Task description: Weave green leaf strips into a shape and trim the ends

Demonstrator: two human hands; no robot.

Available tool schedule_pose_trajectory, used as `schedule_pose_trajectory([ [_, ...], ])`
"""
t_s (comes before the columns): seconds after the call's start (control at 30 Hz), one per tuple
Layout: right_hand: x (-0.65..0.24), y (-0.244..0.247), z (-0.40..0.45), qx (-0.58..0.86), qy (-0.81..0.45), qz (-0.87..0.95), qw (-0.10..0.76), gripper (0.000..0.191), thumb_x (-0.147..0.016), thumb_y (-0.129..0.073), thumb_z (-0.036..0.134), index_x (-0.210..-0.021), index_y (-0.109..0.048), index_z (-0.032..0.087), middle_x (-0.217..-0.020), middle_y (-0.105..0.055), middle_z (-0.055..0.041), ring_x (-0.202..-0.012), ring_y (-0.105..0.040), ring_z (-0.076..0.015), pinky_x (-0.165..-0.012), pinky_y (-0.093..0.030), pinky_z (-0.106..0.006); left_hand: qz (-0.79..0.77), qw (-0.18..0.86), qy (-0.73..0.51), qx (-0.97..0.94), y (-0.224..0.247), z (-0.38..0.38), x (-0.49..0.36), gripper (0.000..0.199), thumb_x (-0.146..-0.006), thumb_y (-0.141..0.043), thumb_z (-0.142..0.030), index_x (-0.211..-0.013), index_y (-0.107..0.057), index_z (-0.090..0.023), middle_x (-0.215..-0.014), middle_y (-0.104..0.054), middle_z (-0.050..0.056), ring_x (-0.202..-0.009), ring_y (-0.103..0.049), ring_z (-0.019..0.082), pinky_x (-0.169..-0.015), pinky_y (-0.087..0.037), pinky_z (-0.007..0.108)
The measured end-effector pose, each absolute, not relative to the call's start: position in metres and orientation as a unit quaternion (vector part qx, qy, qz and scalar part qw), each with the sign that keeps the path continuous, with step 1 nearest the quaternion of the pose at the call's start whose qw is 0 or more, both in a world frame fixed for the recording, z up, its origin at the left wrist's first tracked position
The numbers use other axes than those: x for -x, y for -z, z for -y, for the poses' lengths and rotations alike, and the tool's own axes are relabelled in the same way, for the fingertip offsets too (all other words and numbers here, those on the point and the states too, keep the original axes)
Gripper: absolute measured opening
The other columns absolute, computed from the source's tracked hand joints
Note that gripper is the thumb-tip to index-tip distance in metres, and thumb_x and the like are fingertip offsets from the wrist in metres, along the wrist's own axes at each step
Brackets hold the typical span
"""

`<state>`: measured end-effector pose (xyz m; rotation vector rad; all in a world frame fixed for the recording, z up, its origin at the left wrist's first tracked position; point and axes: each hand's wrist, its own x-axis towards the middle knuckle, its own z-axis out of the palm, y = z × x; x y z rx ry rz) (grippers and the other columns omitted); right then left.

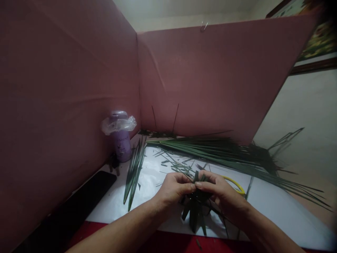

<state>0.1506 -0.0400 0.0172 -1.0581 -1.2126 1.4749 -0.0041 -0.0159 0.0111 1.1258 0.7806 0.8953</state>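
Between my two hands is a woven piece of dark green palm leaf [194, 215], with several cut leaf ends fanning out below and a short tip poking up. My left hand [177, 186] pinches its upper part between thumb and fingers. From the other side, my right hand [215, 186] grips the same piece, its thumb almost touching the left thumb. Part of the weave is hidden behind the fingers. Just beyond my right hand lies a yellow ring-shaped handle [238, 184], probably of scissors, with the rest covered.
A long palm frond [200, 147] stretches across the back of the white sheet [147, 175]. Loose leaf strips [134, 172] and small scraps lie at left and centre. A purple bottle [122, 142] with clear plastic stands by the pink panel [79, 70]. A dark flat object [105, 180] lies left.
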Motion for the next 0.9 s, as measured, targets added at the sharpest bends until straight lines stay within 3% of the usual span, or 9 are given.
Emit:
schedule_pose_trajectory([
  [0.23,-0.1470,-0.0193,0.0421,0.404,-0.630,0.462,0.475,0.013,-0.065,-0.065,0.018,-0.071,-0.054,0.017,-0.062,-0.057,0.0023,-0.060,-0.053,-0.0135,-0.057,-0.039,-0.025,-0.344,0.686,-0.384,-0.513,-0.0113,0.0165,0.0045,0.014,-0.055,-0.069,-0.019,-0.060,-0.059,-0.012,-0.053,-0.054,-0.001,-0.048,-0.046,0.009,-0.050,-0.033,0.022],
  [0.9,-0.1516,-0.0128,0.0391,0.419,-0.613,0.436,0.509,0.026,-0.063,-0.076,0.027,-0.071,-0.053,0.018,-0.059,-0.056,0.0047,-0.053,-0.050,-0.0088,-0.051,-0.035,-0.019,-0.336,0.684,-0.388,-0.519,-0.0115,0.0168,0.0050,0.012,-0.057,-0.067,-0.018,-0.065,-0.059,-0.011,-0.056,-0.056,-0.001,-0.051,-0.048,0.009,-0.053,-0.036,0.022],
])
